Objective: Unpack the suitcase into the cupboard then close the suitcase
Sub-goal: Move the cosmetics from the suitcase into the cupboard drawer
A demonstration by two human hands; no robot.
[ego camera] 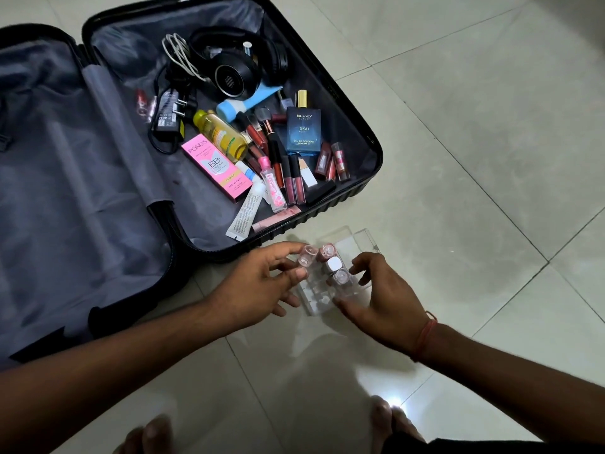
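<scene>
Suitcase (366,152) lies fully open on the tiled floor (474,126), left half bare lining, right half still loaded — headphones (235,72) and charger (168,114) toward its far edge, pink BB cream box (216,167), yellow bottle (221,134), blue cologne box (303,129) and loose lip glosses toward its near edge. A clear slotted organiser (330,273) sits on the floor just off the suitcase's near right corner, a few small bottles standing in it. Left hand (258,286) pinches one small clear-capped bottle (307,256) at the organiser's left edge; right hand (383,296) has fingers curled round the organiser's right side, steadying it. Cupboard not in view. Risk, my read: bottles stand loose in the slots, so lifting the organiser tilted could tip them out; the white tube (245,214) overhanging the suitcase's near rim could get caught on closing.
</scene>
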